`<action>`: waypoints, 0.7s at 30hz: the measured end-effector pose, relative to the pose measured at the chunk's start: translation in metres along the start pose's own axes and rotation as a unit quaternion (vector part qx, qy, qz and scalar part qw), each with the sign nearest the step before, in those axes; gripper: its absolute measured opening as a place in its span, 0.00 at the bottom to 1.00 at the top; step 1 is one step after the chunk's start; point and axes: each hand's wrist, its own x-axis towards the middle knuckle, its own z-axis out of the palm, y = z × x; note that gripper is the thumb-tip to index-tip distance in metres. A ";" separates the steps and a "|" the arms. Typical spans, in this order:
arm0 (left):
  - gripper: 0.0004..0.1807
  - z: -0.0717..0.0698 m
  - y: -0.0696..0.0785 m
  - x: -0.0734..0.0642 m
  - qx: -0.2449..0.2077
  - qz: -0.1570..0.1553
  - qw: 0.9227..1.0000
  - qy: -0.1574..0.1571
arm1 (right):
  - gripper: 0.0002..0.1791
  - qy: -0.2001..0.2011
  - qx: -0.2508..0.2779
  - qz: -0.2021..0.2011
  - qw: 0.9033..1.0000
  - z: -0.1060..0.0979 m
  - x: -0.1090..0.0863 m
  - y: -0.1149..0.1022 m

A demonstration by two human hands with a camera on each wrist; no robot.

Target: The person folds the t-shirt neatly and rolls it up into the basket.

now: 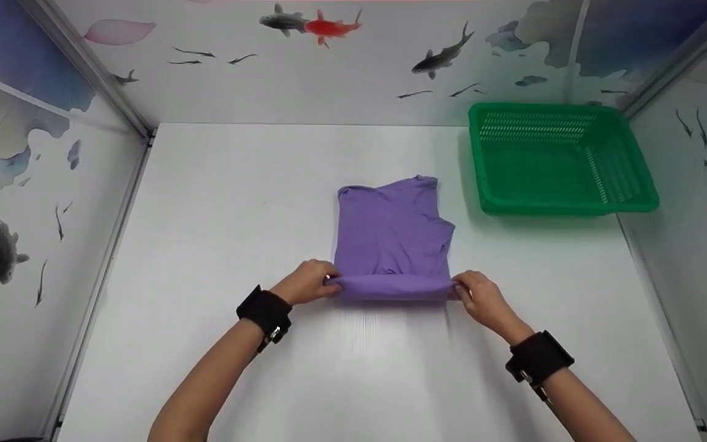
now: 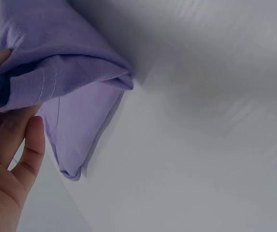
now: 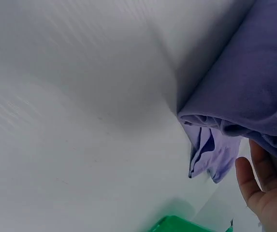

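A purple cloth garment (image 1: 390, 227) lies on the white table, its near edge turned over into a flat band. At the left end of that band, my left hand (image 1: 309, 282) pinches the fabric between thumb and fingers. My right hand (image 1: 481, 296) pinches the opposite end. In the left wrist view, a stitched hem shows on the folded garment (image 2: 56, 77) beside the left hand (image 2: 12, 159). From the right wrist, layered folds of the garment (image 3: 244, 92) hang over the right hand's fingers (image 3: 261, 166), part of that hand being out of frame.
A green plastic basket (image 1: 629, 178) with slotted sides stands at the table's back right. Upright panels printed with fish (image 1: 442, 58) border the white table (image 1: 237, 202) at the back, left and right. Both wrists wear black bands (image 1: 264, 311).
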 end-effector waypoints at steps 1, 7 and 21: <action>0.09 -0.003 -0.002 0.005 -0.002 -0.015 1.000 0.004 | 0.04 0.005 0.002 0.001 1.000 0.000 0.006 0.002; 0.11 -0.012 -0.013 0.034 -0.008 -0.089 0.995 0.043 | 0.03 0.033 0.002 0.005 0.999 0.003 0.043 0.013; 0.08 0.036 -0.036 0.068 0.133 -0.185 0.950 0.212 | 0.02 0.067 -0.059 0.043 0.995 0.039 0.084 0.034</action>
